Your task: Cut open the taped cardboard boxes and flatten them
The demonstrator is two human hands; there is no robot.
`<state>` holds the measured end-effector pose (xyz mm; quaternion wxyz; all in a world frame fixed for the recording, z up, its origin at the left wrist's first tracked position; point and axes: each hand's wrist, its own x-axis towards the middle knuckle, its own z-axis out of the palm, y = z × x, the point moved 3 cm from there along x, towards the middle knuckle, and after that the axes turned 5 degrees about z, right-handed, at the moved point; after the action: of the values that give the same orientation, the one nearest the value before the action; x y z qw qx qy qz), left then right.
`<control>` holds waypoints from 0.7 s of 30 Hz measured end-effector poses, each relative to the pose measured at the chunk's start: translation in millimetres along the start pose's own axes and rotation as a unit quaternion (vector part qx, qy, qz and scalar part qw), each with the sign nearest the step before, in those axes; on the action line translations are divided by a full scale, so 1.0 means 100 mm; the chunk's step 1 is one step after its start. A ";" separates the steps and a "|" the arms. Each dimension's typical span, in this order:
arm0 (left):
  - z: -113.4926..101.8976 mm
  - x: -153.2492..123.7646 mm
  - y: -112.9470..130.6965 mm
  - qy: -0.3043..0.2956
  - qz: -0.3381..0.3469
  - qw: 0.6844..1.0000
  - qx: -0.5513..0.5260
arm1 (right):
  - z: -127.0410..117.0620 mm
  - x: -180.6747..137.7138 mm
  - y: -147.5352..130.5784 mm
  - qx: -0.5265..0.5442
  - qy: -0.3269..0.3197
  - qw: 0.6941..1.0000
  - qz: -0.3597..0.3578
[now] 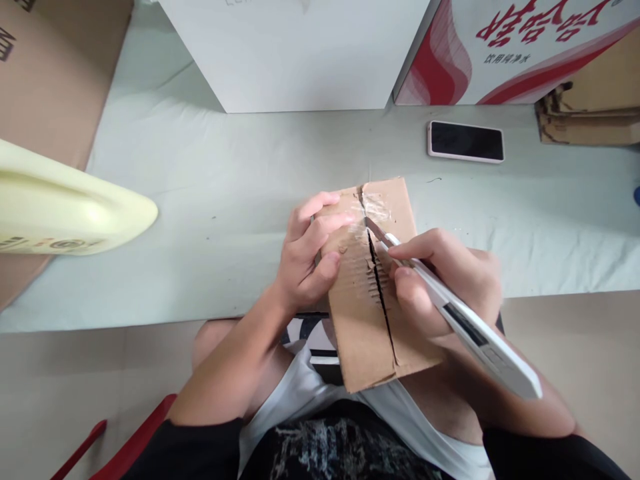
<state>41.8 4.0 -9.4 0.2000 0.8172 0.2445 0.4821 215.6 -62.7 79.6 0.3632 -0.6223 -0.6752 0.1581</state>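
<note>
A small brown cardboard box (357,320) lies at the front edge of the table, its near end jutting out over my lap. Down its top runs a dark split seam with torn paper and shreds of clear tape near the far end. My left hand (313,250) holds the box on its left side, fingers bent over the top. In my right hand (445,277) is a white-handled utility knife (480,333), gripped by thumb and fingers. Its brownish blade tip touches the seam near the far end, close to my left fingertips.
A phone (466,141) lies at the back right. Behind stand a white box (310,60) and a red-and-white carton (500,67). Folded cardboard (595,123) is at far right. A pale yellow bottle (75,207) and a large carton (55,80) occupy the left.
</note>
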 end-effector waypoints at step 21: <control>0.00 -0.01 -0.01 -0.002 -0.003 1.000 0.011 | 0.01 -0.03 0.02 -0.012 0.015 0.999 -0.026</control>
<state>41.4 4.5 -10.4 0.1927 0.8198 0.2515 0.4770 216.0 -65.4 76.6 0.3698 -0.6109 -0.6876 0.1314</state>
